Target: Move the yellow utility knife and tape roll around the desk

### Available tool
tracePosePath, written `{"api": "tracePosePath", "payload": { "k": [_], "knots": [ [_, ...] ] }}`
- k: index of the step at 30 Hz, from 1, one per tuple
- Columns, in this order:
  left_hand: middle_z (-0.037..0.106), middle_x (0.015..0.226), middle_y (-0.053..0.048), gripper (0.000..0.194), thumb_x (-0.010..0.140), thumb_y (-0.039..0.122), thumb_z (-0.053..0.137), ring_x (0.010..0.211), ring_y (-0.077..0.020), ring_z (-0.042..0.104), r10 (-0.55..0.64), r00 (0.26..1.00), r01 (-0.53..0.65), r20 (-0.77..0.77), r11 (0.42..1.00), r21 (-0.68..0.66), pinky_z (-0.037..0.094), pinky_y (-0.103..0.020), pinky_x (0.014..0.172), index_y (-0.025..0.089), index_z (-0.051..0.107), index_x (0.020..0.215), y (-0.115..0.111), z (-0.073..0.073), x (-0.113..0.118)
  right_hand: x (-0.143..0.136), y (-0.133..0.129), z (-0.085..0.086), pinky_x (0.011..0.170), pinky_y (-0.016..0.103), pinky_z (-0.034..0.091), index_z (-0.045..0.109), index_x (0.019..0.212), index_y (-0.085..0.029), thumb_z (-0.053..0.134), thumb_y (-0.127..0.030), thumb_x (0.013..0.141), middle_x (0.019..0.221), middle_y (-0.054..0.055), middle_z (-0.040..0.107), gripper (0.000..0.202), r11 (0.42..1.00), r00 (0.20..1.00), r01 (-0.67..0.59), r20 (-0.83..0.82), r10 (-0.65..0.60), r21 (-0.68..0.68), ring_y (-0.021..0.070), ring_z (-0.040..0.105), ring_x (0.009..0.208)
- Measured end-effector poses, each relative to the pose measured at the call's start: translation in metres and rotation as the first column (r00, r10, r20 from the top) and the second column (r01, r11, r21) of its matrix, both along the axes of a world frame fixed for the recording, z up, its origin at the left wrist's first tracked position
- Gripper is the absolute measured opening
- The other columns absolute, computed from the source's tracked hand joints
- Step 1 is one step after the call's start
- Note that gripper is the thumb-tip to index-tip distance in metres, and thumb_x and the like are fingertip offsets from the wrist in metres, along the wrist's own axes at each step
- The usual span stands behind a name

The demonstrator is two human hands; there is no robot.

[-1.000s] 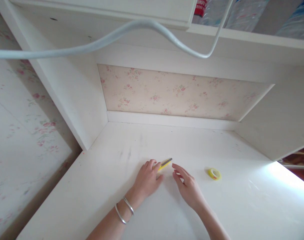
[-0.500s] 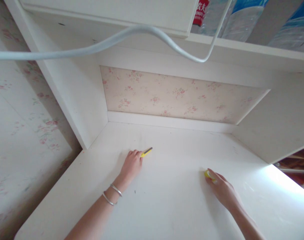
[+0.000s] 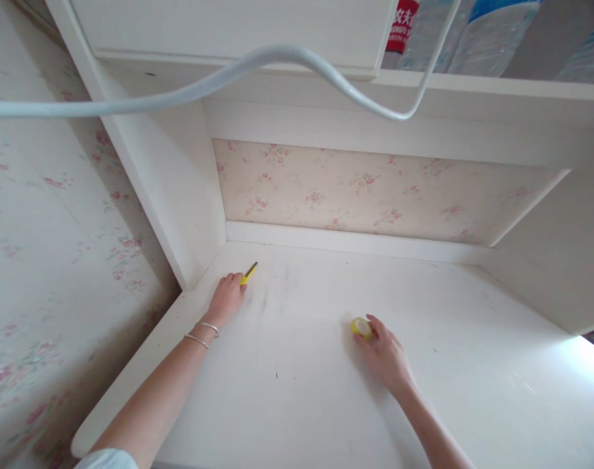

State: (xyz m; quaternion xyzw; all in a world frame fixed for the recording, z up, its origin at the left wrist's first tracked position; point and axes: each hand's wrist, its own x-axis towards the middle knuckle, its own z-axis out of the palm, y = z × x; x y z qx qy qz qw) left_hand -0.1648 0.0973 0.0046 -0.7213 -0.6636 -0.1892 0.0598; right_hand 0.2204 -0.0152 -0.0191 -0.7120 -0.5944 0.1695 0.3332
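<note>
"Looking at a wide white desk (image 3: 307, 417), filling most of the lower view."
"And spotting a white cupboard (image 3: 238, 32) running along the top?"
"Yes, and noticing flowered wallpaper (image 3: 355, 189) between the two, with a pale cord (image 3: 287, 55) crossing in front."
"Catching plastic bottles (image 3: 490, 49) on the open shelf (image 3: 473, 81), upper right?"
"Catching those too, including a red label (image 3: 401, 26). Now watching the left hand (image 3: 228, 296) and the right hand (image 3: 385, 355): well apart, each closing around something."
"Seeing silver bangles (image 3: 209, 325) circling the left wrist?"
"Yes, two. Also seeing a thin yellow cutter (image 3: 249, 273) in the left hand, near the desk's back left corner, with the dark-striped end poking out beyond the grip."
"And holding what on the right?"
"Gripping a yellow roll of tape (image 3: 354, 327) by the near side, around mid-desk. Not managing to tell whether touching the surface or hovering just above."
"Making out a tiny dark mark (image 3: 276, 375) too, on the near part of the desk."
</note>
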Motion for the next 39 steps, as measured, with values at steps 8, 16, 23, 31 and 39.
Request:
{"api": "tracePosePath", "payload": {
  "k": [8, 16, 23, 31, 39],
  "knots": [
    [0.046, 0.131, -0.008, 0.054, 0.081, 0.031, 0.061, 0.124, -0.0212, 0.041, -0.403, 0.868, 0.412, 0.29, 0.911, 0.032, 0.034, -0.036, 0.107, 0.021, 0.04, 0.13, -0.063, 0.01, 0.045, -0.123, 0.013, 0.031, 0.076, 0.032, 0.049, 0.053, 0.119, -0.025, 0.069, -0.041, 0.075, 0.103, 0.004, 0.064, 0.05, 0.909, 0.257, -0.415, -0.962, 0.088, -0.028, 0.0158, 0.062, 0.077],
    [0.049, 0.13, -0.006, 0.058, 0.08, 0.031, 0.064, 0.122, -0.0204, 0.044, -0.452, 0.762, 0.49, 0.463, 0.871, 0.043, 0.038, -0.037, 0.105, 0.025, 0.038, 0.132, -0.102, 0.018, 0.097, -0.135, 0.011, 0.028, 0.07, 0.026, 0.046, 0.055, 0.12, -0.023, 0.065, -0.033, 0.08, 0.107, 0.005, 0.063, 0.042, 0.848, -0.051, -0.524, -0.997, 0.064, 0.081, 0.0134, 0.059, 0.076],
    [0.057, 0.117, -0.005, 0.041, 0.083, 0.034, 0.059, 0.109, -0.0185, 0.054, -0.44, 0.811, 0.48, 0.385, 0.877, -0.01, 0.044, -0.031, 0.095, 0.024, 0.048, 0.121, -0.077, 0.033, 0.102, -0.134, 0.012, 0.023, 0.073, 0.032, 0.047, 0.053, 0.121, -0.024, 0.067, -0.038, 0.079, 0.107, 0.006, 0.062, 0.047, 0.877, -0.029, -0.468, -0.994, 0.108, 0.109, 0.0179, 0.06, 0.085],
    [0.063, 0.102, -0.007, 0.034, 0.073, 0.041, 0.066, 0.103, -0.0264, 0.054, -0.093, 0.995, 0.087, -0.023, 0.979, -0.186, 0.042, -0.036, 0.088, 0.025, 0.059, 0.102, -0.012, 0.033, 0.038, -0.138, 0.016, 0.01, 0.063, 0.028, 0.048, 0.057, 0.109, -0.024, 0.063, -0.046, 0.08, 0.105, 0.005, 0.056, 0.037, 0.89, 0.126, -0.45, -0.982, 0.143, 0.072, 0.0107, 0.056, 0.067],
    [0.06, 0.104, -0.005, 0.039, 0.066, 0.051, 0.066, 0.09, -0.0222, 0.058, -0.07, 0.997, 0.051, -0.045, 0.941, -0.336, 0.043, -0.029, 0.08, 0.024, 0.064, 0.093, 0.02, 0.035, 0.005, -0.138, 0.016, 0.011, 0.06, 0.028, 0.047, 0.059, 0.103, -0.022, 0.061, -0.052, 0.079, 0.096, 0.004, 0.055, 0.038, 0.88, 0.158, -0.471, -0.975, 0.157, 0.065, 0.0103, 0.054, 0.063]
  ]
}}
